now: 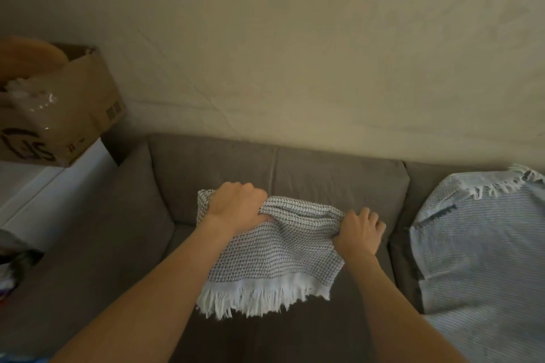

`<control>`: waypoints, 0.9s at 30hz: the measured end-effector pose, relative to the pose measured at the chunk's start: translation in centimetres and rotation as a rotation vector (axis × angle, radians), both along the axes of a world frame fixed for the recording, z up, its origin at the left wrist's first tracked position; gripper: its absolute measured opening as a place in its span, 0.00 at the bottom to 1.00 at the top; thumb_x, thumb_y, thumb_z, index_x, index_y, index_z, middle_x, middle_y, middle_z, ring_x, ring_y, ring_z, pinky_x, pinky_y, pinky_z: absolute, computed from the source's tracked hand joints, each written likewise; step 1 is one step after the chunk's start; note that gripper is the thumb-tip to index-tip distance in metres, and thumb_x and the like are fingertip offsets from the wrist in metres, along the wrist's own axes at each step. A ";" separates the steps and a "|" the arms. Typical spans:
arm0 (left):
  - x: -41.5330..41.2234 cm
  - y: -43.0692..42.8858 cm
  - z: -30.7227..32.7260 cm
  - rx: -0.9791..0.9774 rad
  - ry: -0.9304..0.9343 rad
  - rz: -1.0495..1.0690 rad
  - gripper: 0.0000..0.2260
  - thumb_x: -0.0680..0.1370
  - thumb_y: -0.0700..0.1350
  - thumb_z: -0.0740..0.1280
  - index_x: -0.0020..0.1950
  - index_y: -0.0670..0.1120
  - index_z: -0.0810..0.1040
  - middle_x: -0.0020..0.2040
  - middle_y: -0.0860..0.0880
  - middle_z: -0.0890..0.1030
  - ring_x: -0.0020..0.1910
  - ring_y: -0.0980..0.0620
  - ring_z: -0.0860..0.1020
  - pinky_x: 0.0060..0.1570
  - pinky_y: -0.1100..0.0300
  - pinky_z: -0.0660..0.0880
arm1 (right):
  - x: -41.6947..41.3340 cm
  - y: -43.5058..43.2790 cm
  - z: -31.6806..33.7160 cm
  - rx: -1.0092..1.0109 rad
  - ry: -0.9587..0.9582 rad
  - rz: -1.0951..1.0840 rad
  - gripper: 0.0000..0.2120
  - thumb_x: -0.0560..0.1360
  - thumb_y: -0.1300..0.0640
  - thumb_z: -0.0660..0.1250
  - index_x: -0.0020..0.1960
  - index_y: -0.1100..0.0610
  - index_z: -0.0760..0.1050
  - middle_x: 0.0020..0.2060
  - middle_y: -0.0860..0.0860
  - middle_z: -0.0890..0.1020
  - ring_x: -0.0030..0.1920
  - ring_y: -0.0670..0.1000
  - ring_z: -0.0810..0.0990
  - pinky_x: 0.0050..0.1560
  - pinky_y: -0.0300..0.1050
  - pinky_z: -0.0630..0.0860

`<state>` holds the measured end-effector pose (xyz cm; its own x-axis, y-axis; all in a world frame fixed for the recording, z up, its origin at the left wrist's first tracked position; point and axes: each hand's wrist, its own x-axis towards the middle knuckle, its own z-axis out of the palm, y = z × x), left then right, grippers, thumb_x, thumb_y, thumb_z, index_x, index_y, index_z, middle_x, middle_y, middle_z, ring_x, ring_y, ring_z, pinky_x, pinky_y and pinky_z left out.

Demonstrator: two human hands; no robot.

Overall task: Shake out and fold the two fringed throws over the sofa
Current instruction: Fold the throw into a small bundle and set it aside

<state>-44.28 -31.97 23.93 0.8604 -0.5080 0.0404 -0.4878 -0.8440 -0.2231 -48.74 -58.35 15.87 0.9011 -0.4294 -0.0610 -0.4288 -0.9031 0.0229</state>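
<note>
A grey-and-white woven throw (274,256), folded small, hangs between my hands above the seat of the brown sofa (132,244), its white fringe pointing toward me. My left hand (236,206) grips its far left corner in a fist. My right hand (361,233) grips the right end of the same folded edge. A second throw (477,250), pale blue-grey with a white fringe at its far end, lies spread over the sofa's right part, apart from both hands.
An open cardboard box (73,109) with plastic wrap inside stands on a white surface (44,186) left of the sofa arm. A cream wall (295,53) rises behind the sofa back. Dark items sit at the left edge.
</note>
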 end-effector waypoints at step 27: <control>1.0 3.4 1.2 -0.658 0.246 0.425 0.11 0.69 0.55 0.75 0.45 0.53 0.77 0.42 0.56 0.81 0.47 0.44 0.81 0.47 0.52 0.76 | 1.6 1.6 6.1 0.058 -0.481 0.560 0.12 0.57 0.51 0.68 0.38 0.54 0.70 0.24 0.46 0.71 0.23 0.53 0.71 0.31 0.40 0.66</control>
